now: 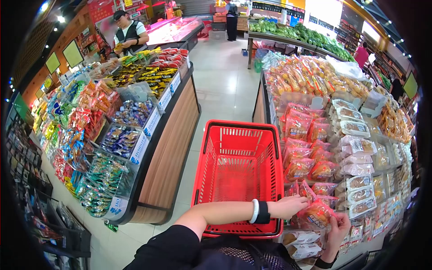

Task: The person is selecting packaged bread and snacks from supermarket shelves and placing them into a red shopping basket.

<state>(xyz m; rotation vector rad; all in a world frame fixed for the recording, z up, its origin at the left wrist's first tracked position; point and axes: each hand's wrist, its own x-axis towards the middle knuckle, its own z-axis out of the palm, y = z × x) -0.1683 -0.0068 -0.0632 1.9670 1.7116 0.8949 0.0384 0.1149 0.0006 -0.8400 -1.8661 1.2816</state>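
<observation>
My right hand (338, 229) pinches the right edge of a bread packet (316, 213) in clear and pink wrapping, held low over the bread display. My left hand (291, 207) is closed at the upper left side of the same packet, its fingertips on the wrapping. The left wrist wears a white bracelet and a black band, and the forearm crosses the near end of a red shopping basket (278, 171). Inside, the basket shows only its red slatted walls and floor. Similar pink bread packets (298, 168) lie in rows just beyond my hands.
White-wrapped packets (302, 237) sit below my hands, and boxed baked goods (361, 194) to the right. A wood-sided candy stand (166, 148) borders the aisle (219, 85) on the left. One person (130, 36) stands behind it; another (231, 20) stands far down the aisle.
</observation>
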